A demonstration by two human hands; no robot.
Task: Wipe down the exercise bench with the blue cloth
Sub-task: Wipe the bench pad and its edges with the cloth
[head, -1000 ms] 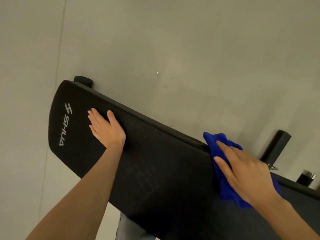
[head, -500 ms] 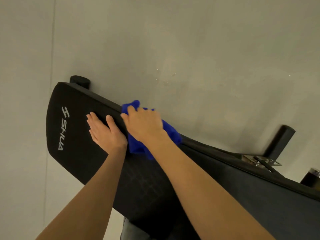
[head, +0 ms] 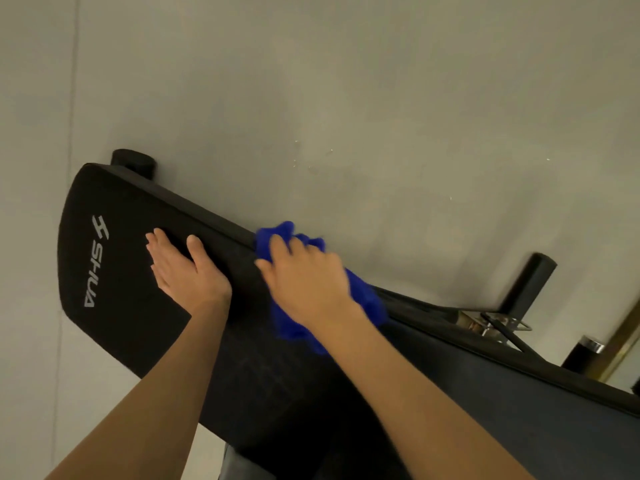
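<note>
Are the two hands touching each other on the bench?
Apart. The head view shows a strip of black bench pad between the left hand, flat on it, and the right hand pressing the blue cloth.

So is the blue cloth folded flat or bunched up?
Bunched up: the blue cloth bulges in crumpled lumps around the right hand pressing it.

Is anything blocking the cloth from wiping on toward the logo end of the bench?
Yes. The left hand lies flat on the bench, between the blue cloth under the right hand and the logo end. Nothing else visible.
</note>
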